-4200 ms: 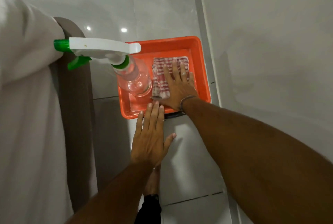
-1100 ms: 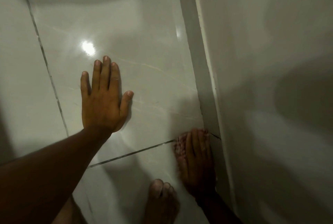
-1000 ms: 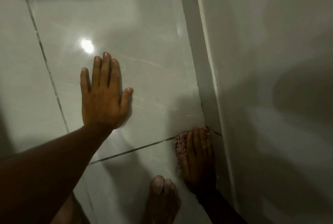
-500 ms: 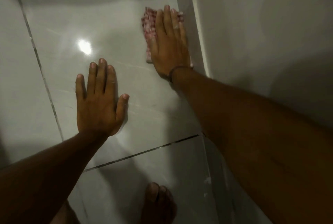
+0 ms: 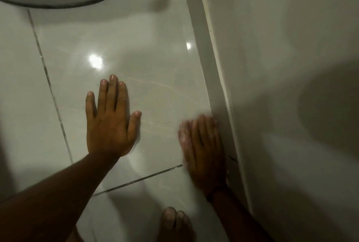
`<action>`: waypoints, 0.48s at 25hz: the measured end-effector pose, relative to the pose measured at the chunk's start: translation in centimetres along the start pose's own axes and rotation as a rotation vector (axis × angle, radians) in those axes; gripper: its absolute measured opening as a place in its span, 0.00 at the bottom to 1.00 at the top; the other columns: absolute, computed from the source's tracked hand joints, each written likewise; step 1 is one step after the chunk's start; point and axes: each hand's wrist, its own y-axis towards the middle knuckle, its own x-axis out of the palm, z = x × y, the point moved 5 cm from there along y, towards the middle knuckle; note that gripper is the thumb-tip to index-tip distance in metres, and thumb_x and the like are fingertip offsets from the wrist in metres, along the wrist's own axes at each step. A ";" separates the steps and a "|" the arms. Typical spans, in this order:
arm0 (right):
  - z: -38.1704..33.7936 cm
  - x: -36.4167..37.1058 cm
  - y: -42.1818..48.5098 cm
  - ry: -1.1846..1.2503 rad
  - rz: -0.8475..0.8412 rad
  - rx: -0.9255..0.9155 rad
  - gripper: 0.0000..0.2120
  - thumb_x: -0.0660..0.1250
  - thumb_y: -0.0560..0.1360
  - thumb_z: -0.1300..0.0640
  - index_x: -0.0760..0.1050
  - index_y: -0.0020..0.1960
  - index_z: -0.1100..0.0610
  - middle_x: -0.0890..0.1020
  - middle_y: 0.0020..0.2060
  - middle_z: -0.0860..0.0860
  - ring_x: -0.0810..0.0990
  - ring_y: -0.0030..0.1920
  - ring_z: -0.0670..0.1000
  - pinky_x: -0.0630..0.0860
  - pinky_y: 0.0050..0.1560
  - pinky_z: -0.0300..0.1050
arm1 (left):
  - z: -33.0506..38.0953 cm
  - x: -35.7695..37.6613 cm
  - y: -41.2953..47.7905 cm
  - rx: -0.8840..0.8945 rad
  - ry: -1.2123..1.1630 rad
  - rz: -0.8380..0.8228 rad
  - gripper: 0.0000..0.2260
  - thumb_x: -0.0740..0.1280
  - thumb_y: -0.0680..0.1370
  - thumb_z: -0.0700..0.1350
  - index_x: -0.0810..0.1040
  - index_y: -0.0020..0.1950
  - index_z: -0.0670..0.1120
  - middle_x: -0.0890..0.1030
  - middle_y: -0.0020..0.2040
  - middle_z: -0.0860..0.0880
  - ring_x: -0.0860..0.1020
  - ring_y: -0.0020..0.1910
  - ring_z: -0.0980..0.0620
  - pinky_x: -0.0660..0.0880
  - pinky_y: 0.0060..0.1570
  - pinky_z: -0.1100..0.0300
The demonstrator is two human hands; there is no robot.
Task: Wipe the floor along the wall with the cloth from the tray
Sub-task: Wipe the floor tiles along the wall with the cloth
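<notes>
- The left hand had stayed spread flat on the floor, bracing.
- Half a second before, the right hand was farther along the wall; it had swept back near, so wiping was underway.
- The cloth lay pressed under its flat, blurred fingers, beside the skirting.

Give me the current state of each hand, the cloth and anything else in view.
left hand: flat on the floor, fingers spread, empty.
right hand: palm down on the cloth, blurred, beside the wall base.
cloth: pinned under the right hand, only an edge showing.
floor: glossy tiles, reflecting lights.
bare foot: on the floor, near edge.
</notes>
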 end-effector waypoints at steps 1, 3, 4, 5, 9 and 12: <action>0.2 0.6 -2.4 0.007 -0.012 0.034 0.28 0.50 0.86 0.53 0.56 0.84 0.62 0.60 0.83 0.66 0.52 0.85 0.67 0.54 0.84 0.71 | 0.0 0.0 0.0 0.001 -0.004 -0.001 0.37 0.50 0.87 0.61 0.51 0.90 0.41 0.51 0.91 0.39 0.47 0.91 0.40 0.42 0.87 0.41; 0.3 0.9 -3.9 0.035 -0.065 0.083 0.30 0.49 0.86 0.49 0.57 0.83 0.63 0.59 0.84 0.65 0.52 0.86 0.65 0.55 0.85 0.68 | 0.0 0.1 -0.2 -0.002 -0.005 0.006 0.37 0.50 0.87 0.61 0.50 0.90 0.41 0.50 0.91 0.39 0.47 0.91 0.41 0.41 0.87 0.41; 0.3 0.6 -3.3 0.040 -0.081 0.082 0.30 0.48 0.86 0.49 0.57 0.84 0.63 0.58 0.84 0.64 0.52 0.86 0.64 0.54 0.85 0.68 | 0.1 0.2 -0.2 -0.002 -0.006 0.009 0.37 0.50 0.86 0.61 0.50 0.90 0.41 0.50 0.91 0.39 0.47 0.91 0.41 0.40 0.87 0.42; 0.0 0.2 -1.9 0.026 -0.081 0.059 0.29 0.47 0.87 0.49 0.56 0.84 0.61 0.59 0.84 0.65 0.51 0.86 0.65 0.54 0.85 0.68 | 0.1 0.2 -0.2 -0.001 -0.004 0.010 0.37 0.51 0.86 0.61 0.49 0.90 0.41 0.50 0.91 0.39 0.46 0.91 0.41 0.39 0.87 0.43; -0.6 -3.1 9.7 -0.008 0.010 0.013 0.34 0.48 0.84 0.46 0.52 0.85 0.61 0.56 0.85 0.65 0.51 0.86 0.65 0.47 0.86 0.65 | -0.1 0.3 -0.1 -0.009 0.011 -0.004 0.37 0.50 0.87 0.62 0.49 0.90 0.42 0.49 0.91 0.40 0.46 0.91 0.41 0.38 0.87 0.43; -0.8 -6.2 19.1 0.107 0.080 0.058 0.42 0.45 0.77 0.40 0.52 0.85 0.62 0.56 0.85 0.63 0.52 0.86 0.63 0.51 0.87 0.63 | 0.0 0.4 -0.1 -0.011 0.016 -0.010 0.37 0.50 0.87 0.62 0.49 0.90 0.42 0.49 0.91 0.40 0.45 0.91 0.42 0.38 0.87 0.43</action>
